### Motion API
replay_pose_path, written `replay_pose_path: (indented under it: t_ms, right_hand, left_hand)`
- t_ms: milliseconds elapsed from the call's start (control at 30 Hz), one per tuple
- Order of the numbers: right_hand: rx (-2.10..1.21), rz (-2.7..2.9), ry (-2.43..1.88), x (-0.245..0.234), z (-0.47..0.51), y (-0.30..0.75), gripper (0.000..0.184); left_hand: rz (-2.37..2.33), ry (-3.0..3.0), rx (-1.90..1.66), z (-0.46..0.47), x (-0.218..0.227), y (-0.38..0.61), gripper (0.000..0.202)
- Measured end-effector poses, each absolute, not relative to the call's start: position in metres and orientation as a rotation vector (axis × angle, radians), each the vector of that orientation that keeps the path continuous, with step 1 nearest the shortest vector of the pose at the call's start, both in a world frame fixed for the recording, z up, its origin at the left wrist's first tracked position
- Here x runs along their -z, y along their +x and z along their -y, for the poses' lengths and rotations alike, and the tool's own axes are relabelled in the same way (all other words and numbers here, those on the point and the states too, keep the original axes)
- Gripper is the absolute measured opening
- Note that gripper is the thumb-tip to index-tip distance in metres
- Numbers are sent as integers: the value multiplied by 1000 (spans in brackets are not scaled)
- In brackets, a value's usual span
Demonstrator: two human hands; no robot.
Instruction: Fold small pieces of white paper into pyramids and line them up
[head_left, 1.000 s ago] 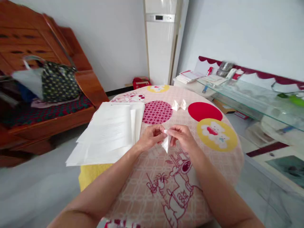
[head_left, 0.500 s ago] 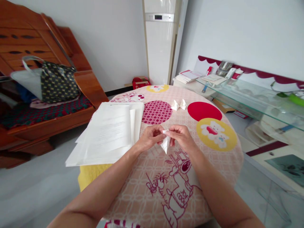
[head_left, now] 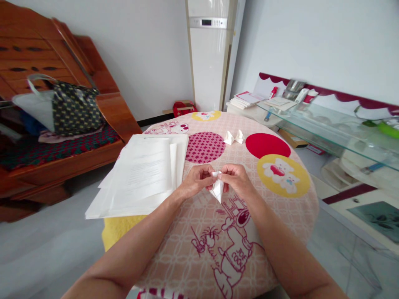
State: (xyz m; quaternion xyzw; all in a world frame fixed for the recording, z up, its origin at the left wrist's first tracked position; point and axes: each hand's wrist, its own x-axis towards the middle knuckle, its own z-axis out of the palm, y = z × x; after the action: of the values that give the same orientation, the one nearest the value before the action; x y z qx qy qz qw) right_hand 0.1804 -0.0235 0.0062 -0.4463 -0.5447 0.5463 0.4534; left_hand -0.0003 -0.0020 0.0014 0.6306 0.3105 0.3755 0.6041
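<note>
Over the middle of a round table (head_left: 280,216) with a pink cartoon cloth, both my hands pinch one small folded piece of white paper (head_left: 217,190). My left hand (head_left: 195,182) grips its left side with closed fingers. My right hand (head_left: 237,179) pinches the top right, fingers pressed together. The paper's point hangs down toward the cloth. Two small folded white paper shapes (head_left: 234,137) sit farther back on the table.
A stack of white paper sheets (head_left: 141,174) overhangs the table's left edge. A wooden bench (head_left: 77,153) with a patterned bag (head_left: 73,109) stands at the left. A glass shelf (head_left: 330,124) with items runs along the right; a white floor air conditioner (head_left: 207,54) stands behind.
My hands have stayed in place, working the folded paper slightly between the fingers. The view has steadied and shifted a little.
</note>
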Motion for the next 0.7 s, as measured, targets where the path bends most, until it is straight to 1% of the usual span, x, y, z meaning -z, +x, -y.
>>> replay_pose_path:
  t_ms: [333, 433, 533, 700]
  right_hand:
    - [-1290, 1304, -1153, -4, 22, 180, 13]
    - [-1259, 1236, -1145, -2, 21, 181, 13]
    - [-1258, 1218, -1147, -1, 20, 181, 13]
    - [-1267, 1257, -1151, -3, 19, 182, 13]
  left_hand:
    - [-665, 1397, -868, 1, 1, 0, 31]
    - [-664, 1358, -845, -2, 2, -1, 35]
    - [-707, 1403, -794, -5, 4, -2, 31]
    - [-714, 1418, -822, -4, 4, -2, 30]
